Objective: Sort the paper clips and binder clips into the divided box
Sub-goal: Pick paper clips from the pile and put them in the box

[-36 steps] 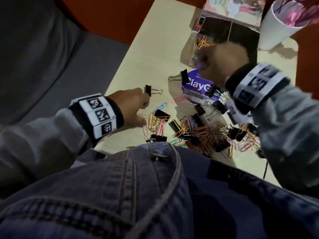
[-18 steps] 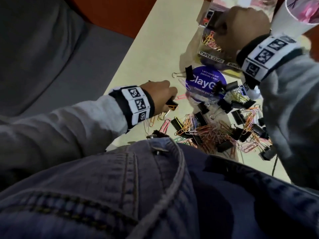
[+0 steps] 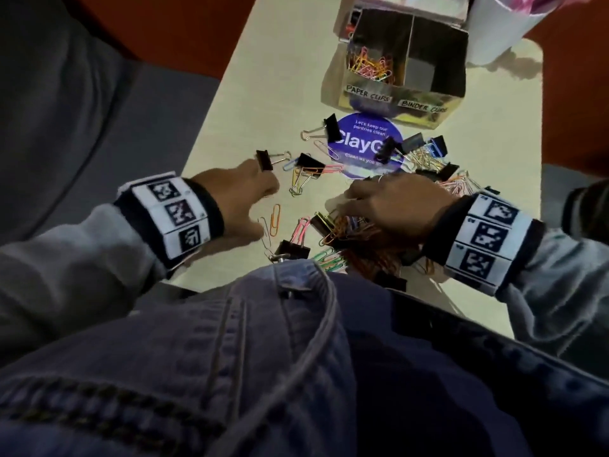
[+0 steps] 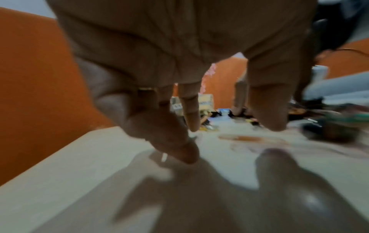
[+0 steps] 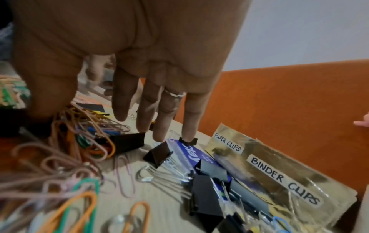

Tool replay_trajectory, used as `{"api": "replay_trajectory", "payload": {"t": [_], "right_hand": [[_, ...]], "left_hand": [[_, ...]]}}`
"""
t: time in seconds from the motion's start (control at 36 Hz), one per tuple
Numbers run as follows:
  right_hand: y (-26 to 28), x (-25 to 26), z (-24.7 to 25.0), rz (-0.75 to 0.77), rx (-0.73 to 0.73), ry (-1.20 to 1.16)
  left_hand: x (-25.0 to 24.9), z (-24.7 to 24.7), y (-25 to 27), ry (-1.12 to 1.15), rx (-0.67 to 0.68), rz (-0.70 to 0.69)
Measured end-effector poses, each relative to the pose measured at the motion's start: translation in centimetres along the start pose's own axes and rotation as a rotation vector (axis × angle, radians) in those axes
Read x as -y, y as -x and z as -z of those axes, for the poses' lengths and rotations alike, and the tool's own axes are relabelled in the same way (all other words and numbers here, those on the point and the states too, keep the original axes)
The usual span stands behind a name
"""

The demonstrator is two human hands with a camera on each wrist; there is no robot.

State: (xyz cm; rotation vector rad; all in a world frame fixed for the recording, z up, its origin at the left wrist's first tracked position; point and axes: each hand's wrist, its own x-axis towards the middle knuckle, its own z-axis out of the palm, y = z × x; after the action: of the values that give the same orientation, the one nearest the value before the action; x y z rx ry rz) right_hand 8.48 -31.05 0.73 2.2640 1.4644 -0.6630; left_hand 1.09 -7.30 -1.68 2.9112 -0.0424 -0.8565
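The divided box stands at the table's far side, labelled PAPER CLIPS and BINDER CLIPS. Its left compartment holds coloured paper clips; the right one looks dark. A mixed pile of paper clips and black binder clips lies near me. My right hand hovers over this pile with straight fingers and holds nothing. My left hand reaches toward a lone black binder clip, fingertips right beside it. In the blurred left wrist view its fingers hang straight and empty.
A round blue sticker lies on the beige table before the box, ringed by loose binder clips. A white cup stands at the far right. My denim-clad knee covers the table's near edge.
My right hand has come back from the box to just above the near pile. My left hand stays by the lone binder clip at the left.
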Motion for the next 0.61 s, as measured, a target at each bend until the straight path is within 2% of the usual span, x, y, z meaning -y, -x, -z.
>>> {"api": "replay_trajectory", "payload": {"t": [0.06,0.19,0.44,0.61], "right_hand": [[0.2,0.4,-0.3,-0.01,-0.003,0.012],[-0.2,1.2,-1.2,-0.065,-0.113,0.04],[-0.5,1.1,-2.1,-0.194,-0.194,-0.112],[-1.1,2.0,-2.2,-0.137,-0.295,-0.15]], "left_hand": [[0.0,-0.9,0.6,-0.01,0.017,-0.038],[-1.6,-0.9,-0.9,0.076,-0.084,-0.046],[-4.3,0.7,-4.1,0.077,-0.2,-0.129],[-4.5,1.1,-5.0,0.081,-0.204,-0.216]]}}
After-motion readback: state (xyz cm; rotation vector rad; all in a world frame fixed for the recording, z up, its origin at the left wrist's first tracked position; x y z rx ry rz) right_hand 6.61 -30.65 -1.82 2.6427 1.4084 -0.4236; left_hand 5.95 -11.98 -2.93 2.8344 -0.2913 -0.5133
